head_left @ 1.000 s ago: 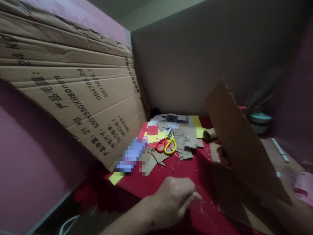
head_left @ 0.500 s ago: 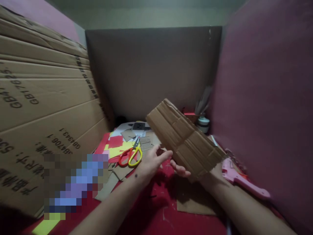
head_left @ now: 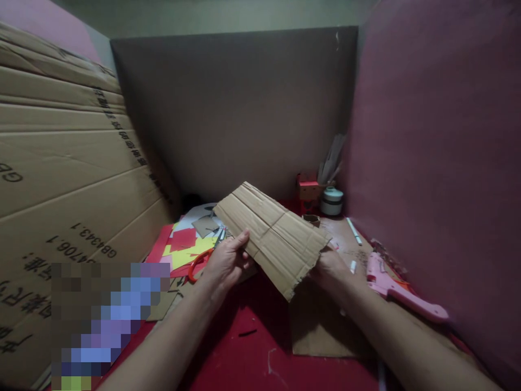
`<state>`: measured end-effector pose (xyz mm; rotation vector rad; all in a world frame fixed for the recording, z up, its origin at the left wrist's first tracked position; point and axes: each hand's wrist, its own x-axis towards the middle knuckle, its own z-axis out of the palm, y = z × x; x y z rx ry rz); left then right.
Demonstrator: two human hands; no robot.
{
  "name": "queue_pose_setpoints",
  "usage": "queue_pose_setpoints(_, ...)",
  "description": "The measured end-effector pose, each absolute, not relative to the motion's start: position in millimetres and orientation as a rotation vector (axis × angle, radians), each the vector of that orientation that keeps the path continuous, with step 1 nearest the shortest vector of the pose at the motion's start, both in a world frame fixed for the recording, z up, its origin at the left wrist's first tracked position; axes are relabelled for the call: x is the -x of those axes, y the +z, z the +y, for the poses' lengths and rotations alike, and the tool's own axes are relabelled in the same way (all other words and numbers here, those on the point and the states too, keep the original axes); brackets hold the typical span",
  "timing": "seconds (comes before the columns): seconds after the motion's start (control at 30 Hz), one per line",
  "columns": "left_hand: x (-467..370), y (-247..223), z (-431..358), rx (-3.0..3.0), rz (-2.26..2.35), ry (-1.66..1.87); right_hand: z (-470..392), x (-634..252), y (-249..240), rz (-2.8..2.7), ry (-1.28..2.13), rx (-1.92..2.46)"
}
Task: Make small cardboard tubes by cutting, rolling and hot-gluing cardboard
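Observation:
A creased rectangular piece of cardboard [head_left: 272,231] is held up at a slant above the red table surface [head_left: 248,358]. My left hand [head_left: 230,259] pinches its lower left edge, with the thumb on top and the fingers curled beneath. At its right end is my right hand [head_left: 328,263], whose fingers are mostly hidden behind the cardboard. Scissors with a red handle [head_left: 197,267] lie just beyond my left wrist, partly covered by it. A second flat cardboard piece [head_left: 315,331] rests on the table beneath my right forearm.
A pink glue gun [head_left: 401,296] lies at the right. Coloured paper [head_left: 183,239] spreads at the back left. Toward the back right stand a pale jar [head_left: 332,201] and a small red-topped cardboard figure [head_left: 308,190]. A large printed cardboard panel [head_left: 73,179] walls the left side; a pink wall [head_left: 439,152] bounds the right.
The cardboard has moved left and tipped flatter, its face now lighter. My left hand, apart from it before, has closed on its edge. My right hand has shifted to its right end.

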<state>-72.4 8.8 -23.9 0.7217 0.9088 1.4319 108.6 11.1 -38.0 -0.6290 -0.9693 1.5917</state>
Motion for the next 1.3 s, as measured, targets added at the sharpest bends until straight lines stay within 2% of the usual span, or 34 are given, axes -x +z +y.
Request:
queue_pose_setpoints(0.2, 78.5, -39.5, 12.8, -0.698, 0.922, 1.420, 10.7, -103.8, -33.9, -0.904, 1.608, 0.608)
queue_pose_setpoints(0.37, 82.9, -38.3, 9.3, -0.733, 0.955, 1.348, 17.9, -110.0, -39.7, -0.843, 1.573, 0.765)
queue_pose_setpoints(0.57, 100.2, -27.9, 2.8, -0.857, 1.090, 1.135, 27.4, -121.8, -46.1, -0.850, 1.389, 0.855)
queue_pose_setpoints(0.73, 105.6, -25.9, 0.3, -1.027, 1.289, 1.107, 23.7, -123.6, -37.5, -0.906, 1.209, 0.834)
queue_pose_setpoints(0.87, 101.3, -22.0, -2.8, -1.148, 1.453, 1.318, 17.1, -119.6, -33.1, -0.945, 1.487, 0.726)
queue_pose_setpoints(0.97, 86.9, -20.3, -10.2, -1.556, 1.550, 1.620, 12.4, -116.8, -34.8, -0.929, 1.740, 0.699)
queue_pose_setpoints(1.07, 63.0, -22.4, -20.3, -1.779, 1.318, 1.489, 8.1, -115.3, -37.8, -0.848, 1.960, 0.656)
queue_pose_setpoints(1.3, 32.6, -20.3, -31.2, -1.321, 1.095, 1.244, 1.3, -111.9, -45.2, -0.854, 2.230, 0.559)
